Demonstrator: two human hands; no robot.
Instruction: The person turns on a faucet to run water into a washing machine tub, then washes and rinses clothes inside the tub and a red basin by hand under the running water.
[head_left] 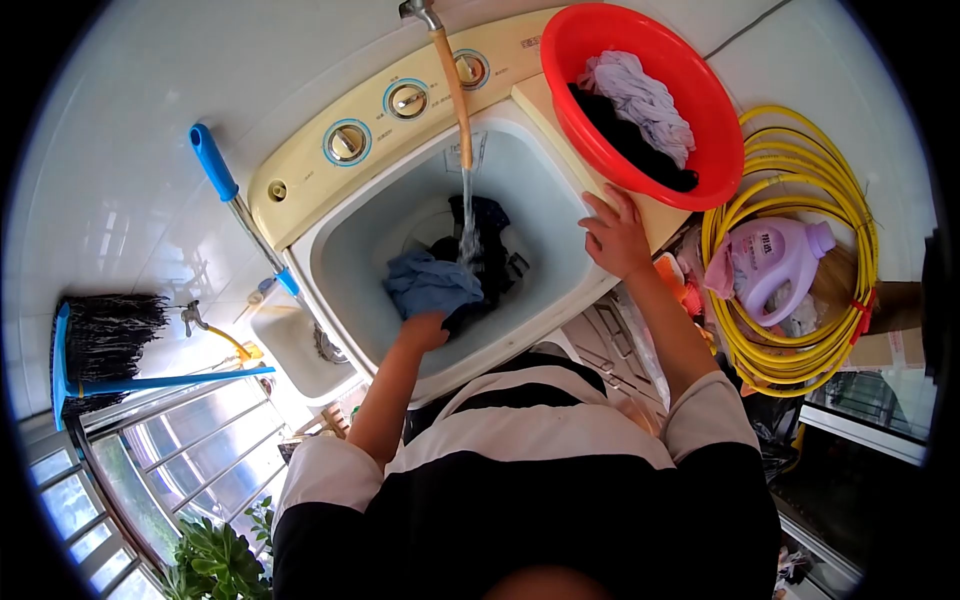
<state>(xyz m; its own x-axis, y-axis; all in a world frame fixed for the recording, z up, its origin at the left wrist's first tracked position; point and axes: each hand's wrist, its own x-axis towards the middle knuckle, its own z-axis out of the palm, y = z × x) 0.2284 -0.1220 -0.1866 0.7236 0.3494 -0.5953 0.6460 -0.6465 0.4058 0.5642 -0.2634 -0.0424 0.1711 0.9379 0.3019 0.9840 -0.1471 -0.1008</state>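
Note:
Inside the washing machine tub (545,215), my left hand (425,331) is at the lower edge of a blue cloth (430,284); its fingers are mostly hidden by the cloth. Dark clothes (490,225) lie beside and under the blue cloth. Water runs onto them from a tan hose (452,90). My right hand (616,232) rests on the tub's right rim with its fingers spread and nothing held. Just above that hand, a red basin (718,120) stands on the machine's right side with a pale twisted cloth (640,100) and a black cloth (625,140) in it.
Dial knobs (407,99) line the machine's back panel. A blue-handled pole (212,160) leans at its left, near a small sink (290,345) and a mop (115,325). At right hang coils of yellow hose (790,365) around a purple detergent bottle (765,255).

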